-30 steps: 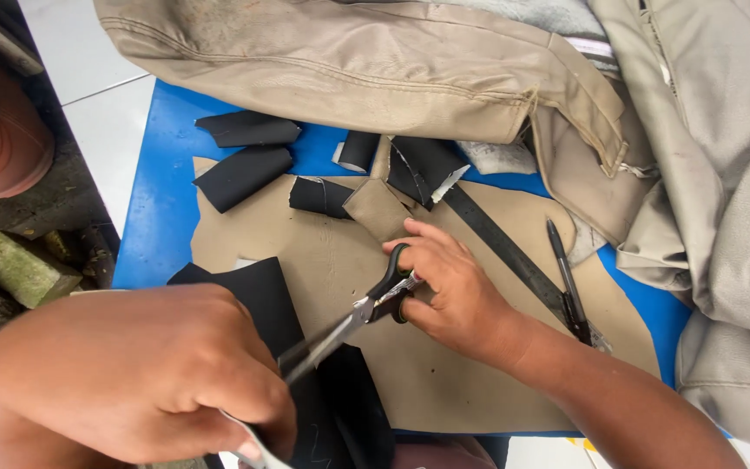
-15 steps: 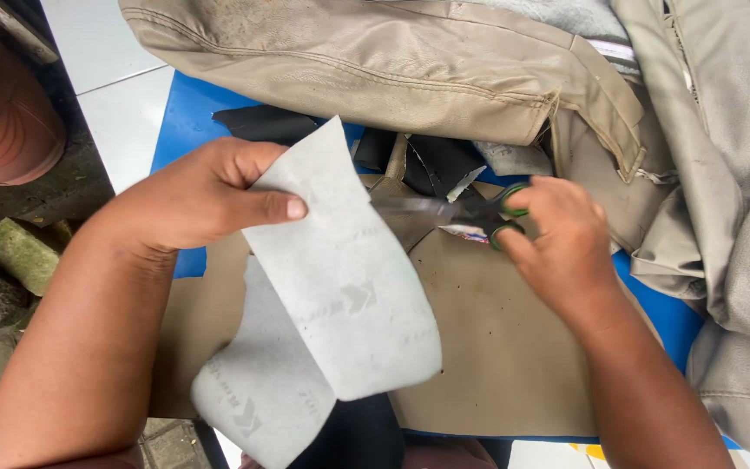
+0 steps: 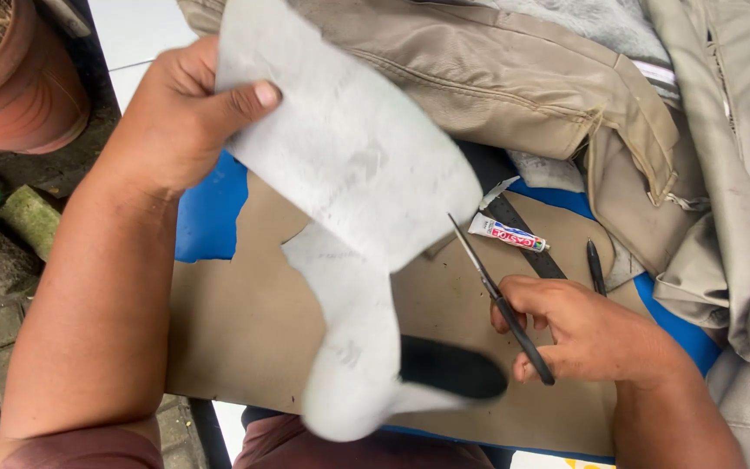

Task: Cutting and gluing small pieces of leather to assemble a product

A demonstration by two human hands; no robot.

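We are pinching a pale sheet (image 3: 349, 165) in our left hand (image 3: 180, 122) at eleven o'clock; our right hand (image 3: 596, 334) at four o'clock is gripping closed scissors (image 3: 501, 300).

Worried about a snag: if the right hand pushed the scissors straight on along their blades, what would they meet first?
Probably the pale sheet the left hand holds up; the scissors in the right hand point at its edge, though depth is unclear.
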